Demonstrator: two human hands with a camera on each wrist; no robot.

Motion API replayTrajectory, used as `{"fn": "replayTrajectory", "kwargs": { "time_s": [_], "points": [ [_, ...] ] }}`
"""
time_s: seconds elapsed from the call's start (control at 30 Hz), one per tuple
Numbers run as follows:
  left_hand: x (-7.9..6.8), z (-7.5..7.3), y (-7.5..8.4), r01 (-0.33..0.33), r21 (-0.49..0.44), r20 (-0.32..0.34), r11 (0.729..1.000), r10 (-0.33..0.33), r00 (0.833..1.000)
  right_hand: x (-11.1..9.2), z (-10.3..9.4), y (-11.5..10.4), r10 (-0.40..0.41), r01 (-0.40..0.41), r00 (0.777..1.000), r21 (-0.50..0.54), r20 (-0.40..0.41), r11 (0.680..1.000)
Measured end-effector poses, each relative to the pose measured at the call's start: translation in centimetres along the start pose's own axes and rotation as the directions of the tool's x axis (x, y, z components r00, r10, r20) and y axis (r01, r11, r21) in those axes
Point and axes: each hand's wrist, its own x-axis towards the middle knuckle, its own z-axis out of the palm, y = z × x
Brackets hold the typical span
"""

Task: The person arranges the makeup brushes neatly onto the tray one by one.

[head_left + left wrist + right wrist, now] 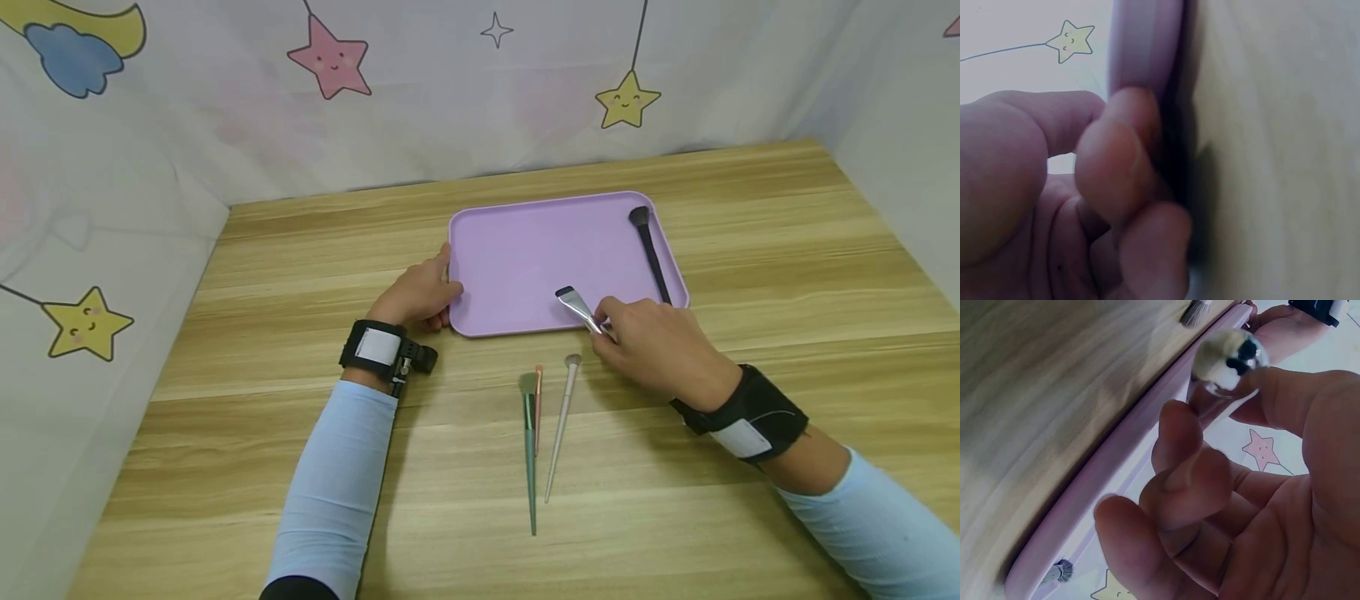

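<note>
My left hand (pixel 418 292) grips the left edge of a purple tray (pixel 517 250), with its thumb at the rim; the left wrist view shows fingertips against the tray's edge (pixel 1144 50). Over the tray's front edge, my right hand (pixel 656 346) pinches a makeup brush (pixel 576 305) with a silver ferrule and a short, flat, dark tip. Its blurred handle end (pixel 1225 362) points toward the right wrist camera. A black makeup brush (pixel 651 246) lies along the tray's right side, its lower end by the right hand.
In front of the tray, a green brush (pixel 530 450), a small pink brush (pixel 538 400) and a pale brush (pixel 564 425) lie on the wooden table (pixel 285 275). White cloth (pixel 435 100) printed with stars hangs behind the table.
</note>
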Motion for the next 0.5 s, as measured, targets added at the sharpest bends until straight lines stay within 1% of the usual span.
{"fn": "replayTrajectory", "kwargs": {
  "time_s": [0.2, 0.5],
  "points": [
    [0.02, 0.02, -0.08, -0.003, -0.004, -0.003, 1.0, 0.003, 1.0, 0.05, 0.08, -0.06, -0.003, 0.003, 1.0, -0.005, 0.004, 1.0],
    [0.23, 0.0, -0.3, -0.01, -0.012, -0.002, 1.0, 0.01, 1.0, 0.04, 0.3, 0.08, -0.036, 0.036, 0.999, 0.006, 0.012, 0.999]
  ]
}}
